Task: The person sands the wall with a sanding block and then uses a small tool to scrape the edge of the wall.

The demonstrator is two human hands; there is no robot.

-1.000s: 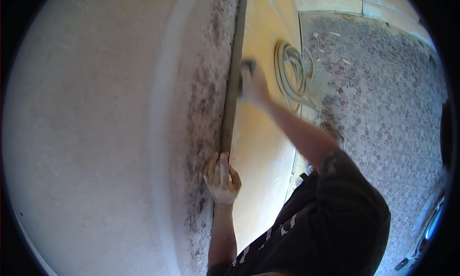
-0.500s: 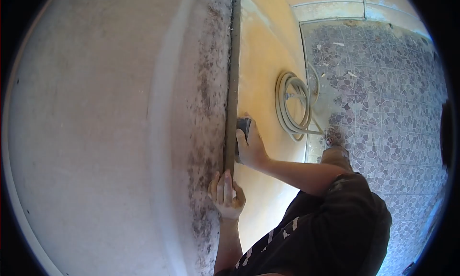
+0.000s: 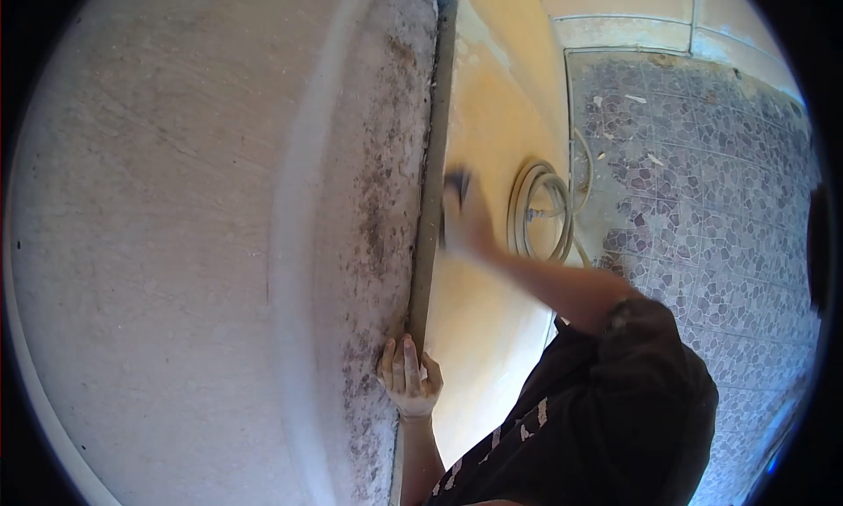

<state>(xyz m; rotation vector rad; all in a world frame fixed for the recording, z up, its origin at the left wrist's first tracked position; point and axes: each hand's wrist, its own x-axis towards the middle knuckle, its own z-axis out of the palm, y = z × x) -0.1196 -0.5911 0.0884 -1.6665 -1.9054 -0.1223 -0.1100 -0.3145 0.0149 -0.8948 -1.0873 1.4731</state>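
Observation:
My right hand [image 3: 470, 222] is blurred by motion and wrapped round a dark block [image 3: 456, 183] that looks like a sanding block. It lies against the yellow wall [image 3: 492, 119], close beside the grey edge strip [image 3: 431, 207]. Lower down, my left hand [image 3: 411, 379] rests where the strip meets the pale, dark-spotted surface [image 3: 379, 198]. Its fingers are stretched out and slightly apart, and nothing shows in them. The block's underside is hidden by my right hand and the blur.
A coiled beige hose [image 3: 520, 212] is at the foot of the yellow wall. Beyond it is a stone-patterned tile floor [image 3: 702, 198] with small pale scraps [image 3: 636, 98]. A broad whitish band [image 3: 294, 242] runs along the pale surface.
My right hand has slid with the block farther up along the edge strip, away from my left hand. My left hand stays at the strip. The whole view has shifted slightly.

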